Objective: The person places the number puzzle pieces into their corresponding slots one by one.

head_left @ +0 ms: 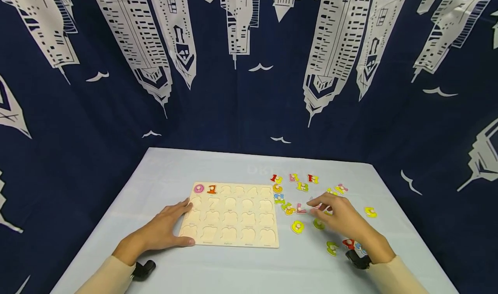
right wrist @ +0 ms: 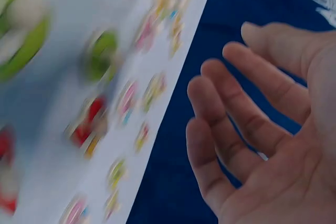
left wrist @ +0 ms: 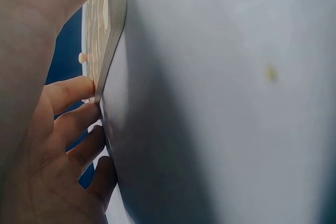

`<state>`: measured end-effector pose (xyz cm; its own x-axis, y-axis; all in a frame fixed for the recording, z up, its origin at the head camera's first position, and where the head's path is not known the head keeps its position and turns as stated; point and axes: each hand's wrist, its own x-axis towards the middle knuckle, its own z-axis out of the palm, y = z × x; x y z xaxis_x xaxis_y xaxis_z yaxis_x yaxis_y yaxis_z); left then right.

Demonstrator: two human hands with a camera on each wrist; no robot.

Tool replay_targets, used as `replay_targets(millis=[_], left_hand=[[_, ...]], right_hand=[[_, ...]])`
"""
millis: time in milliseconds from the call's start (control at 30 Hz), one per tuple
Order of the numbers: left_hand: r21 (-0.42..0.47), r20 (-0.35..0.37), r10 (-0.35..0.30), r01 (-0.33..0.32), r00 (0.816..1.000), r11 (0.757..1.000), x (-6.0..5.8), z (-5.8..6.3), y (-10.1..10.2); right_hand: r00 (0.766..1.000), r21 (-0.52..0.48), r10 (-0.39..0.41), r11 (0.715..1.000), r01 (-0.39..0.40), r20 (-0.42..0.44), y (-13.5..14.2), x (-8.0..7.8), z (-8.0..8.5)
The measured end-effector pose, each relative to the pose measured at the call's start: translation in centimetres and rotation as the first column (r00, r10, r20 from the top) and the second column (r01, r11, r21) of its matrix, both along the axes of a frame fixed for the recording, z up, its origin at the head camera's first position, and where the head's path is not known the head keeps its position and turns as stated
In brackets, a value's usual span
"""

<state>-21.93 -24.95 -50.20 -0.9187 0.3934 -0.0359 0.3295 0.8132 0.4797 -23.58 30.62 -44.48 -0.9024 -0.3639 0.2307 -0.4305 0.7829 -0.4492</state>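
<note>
We had our left hand (head_left: 165, 227) spread wide against the board (head_left: 239, 218), seemingly to stop it sliding, while our right hand (head_left: 340, 212), loosely bent, hovered empty over scattered pieces (head_left: 297, 227)!

Cannot read tiny print (head_left: 227, 242) on board (head_left: 238, 218). Can see pieces (right wrist: 102, 53) only blurred in right wrist view.

Right of the right hand (head_left: 337, 212), the white table (head_left: 393, 231) offers open room around one yellow piece (head_left: 370, 212). Left of its fingertips, number pieces (head_left: 288, 209) crowd towards the board (head_left: 219, 219); a green piece (head_left: 332, 248) and a red piece (head_left: 348, 244) obstruct beside its wrist. The left hand (head_left: 165, 228) blocks the board's left edge.
</note>
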Motion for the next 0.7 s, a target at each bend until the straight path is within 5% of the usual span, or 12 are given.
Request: replay_targets(millis=[467, 700], left_hand=[[-0.002, -0.011, -0.004, 0.004, 1.000, 1.000, 0.0, -0.1, 0.0], [-0.003, -0.017, -0.004, 0.004, 1.000, 1.000, 0.2, 0.1, 0.1]], right_hand=[[0.983, 0.018, -0.006, 1.000, 0.003, 0.182, 7.8, 3.3, -2.3], [0.977, -0.054, 0.113, 0.993, -0.105, 0.180, 7.7, 4.2, -4.1]])
